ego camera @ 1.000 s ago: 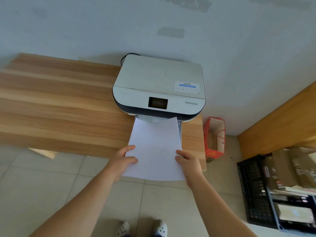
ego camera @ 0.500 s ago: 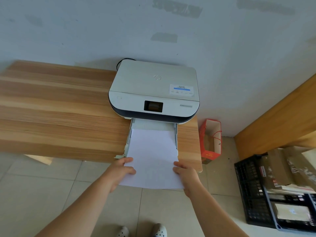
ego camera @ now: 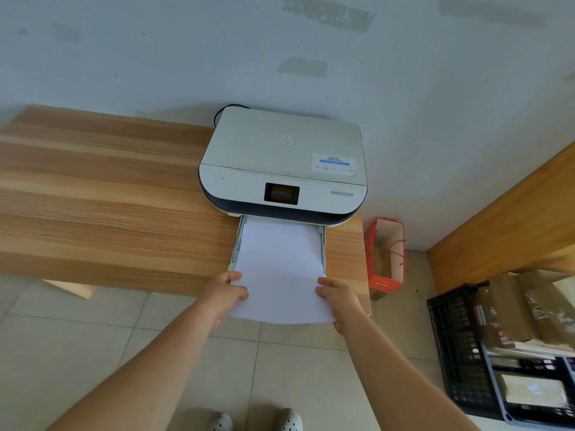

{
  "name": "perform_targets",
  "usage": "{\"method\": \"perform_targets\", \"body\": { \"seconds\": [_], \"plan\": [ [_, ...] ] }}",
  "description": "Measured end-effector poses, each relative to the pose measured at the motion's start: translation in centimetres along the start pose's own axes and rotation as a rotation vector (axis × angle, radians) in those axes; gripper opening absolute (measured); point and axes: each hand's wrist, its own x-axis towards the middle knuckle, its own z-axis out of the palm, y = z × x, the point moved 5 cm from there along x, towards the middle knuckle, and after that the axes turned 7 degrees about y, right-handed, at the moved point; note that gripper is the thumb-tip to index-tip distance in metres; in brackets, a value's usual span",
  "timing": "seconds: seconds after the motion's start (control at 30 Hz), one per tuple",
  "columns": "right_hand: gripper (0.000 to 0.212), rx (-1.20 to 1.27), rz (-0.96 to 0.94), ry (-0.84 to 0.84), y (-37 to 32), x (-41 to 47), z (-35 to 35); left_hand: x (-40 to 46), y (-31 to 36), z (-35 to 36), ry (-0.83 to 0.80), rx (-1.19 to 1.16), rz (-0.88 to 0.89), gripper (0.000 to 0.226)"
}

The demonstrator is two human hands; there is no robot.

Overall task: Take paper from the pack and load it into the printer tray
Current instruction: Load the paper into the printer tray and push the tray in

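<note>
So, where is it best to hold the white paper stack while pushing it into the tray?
Hold the white paper stack at its near corners, from the floor side, as both hands do: the far end already lies between the tray's side guides.

We see the scene in soft, even daylight, bright without harsh patches. The printer [ego camera: 281,164] throws only a faint shadow back onto the wall [ego camera: 404,73], and the paper [ego camera: 281,269] reads clean white, close to washed out. A dull sheen sits on the printer's dark screen. The wide lens bows straight lines: the desk [ego camera: 99,194] edge curves and the walls lean outward. The centre is sharp; towards the lower right corner the crate [ego camera: 460,353] and its contents smear into blur.
</note>
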Motion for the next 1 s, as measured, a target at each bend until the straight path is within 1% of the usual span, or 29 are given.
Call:
{"method": "perform_targets", "body": {
  "seconds": [0.2, 0.33, 0.57, 0.73, 0.87, 1.0],
  "plan": [
    [0.037, -0.081, -0.008, 0.012, -1.6, 1.9, 1.2, 2.2, 1.3, 0.4, 0.045, 0.026, -0.004, 0.054],
    [0.041, -0.135, 0.017, 0.023, -2.5, 2.6, 1.2, 4.1, 2.0, 0.5, 0.072, 0.056, 0.005, 0.053],
    [0.042, -0.112, 0.004, 0.016, -2.7, 2.7, 1.5, 5.8, 2.1, 0.5, 0.086, 0.099, 0.001, 0.048],
    [0.043, -0.064, -0.024, 0.045, -2.0, 2.3, 1.2, 5.2, 1.7, 0.7, 0.058, 0.103, 0.014, 0.045],
    [0.043, -0.057, -0.022, 0.052, -1.5, 2.1, 1.3, 5.1, 1.1, 0.7, 0.069, 0.078, -0.002, 0.046],
    [0.044, -0.072, -0.051, 0.052, -2.7, 2.4, 1.8, 6.1, 1.8, 0.2, 0.077, 0.065, 0.015, 0.045]
  ]
}}
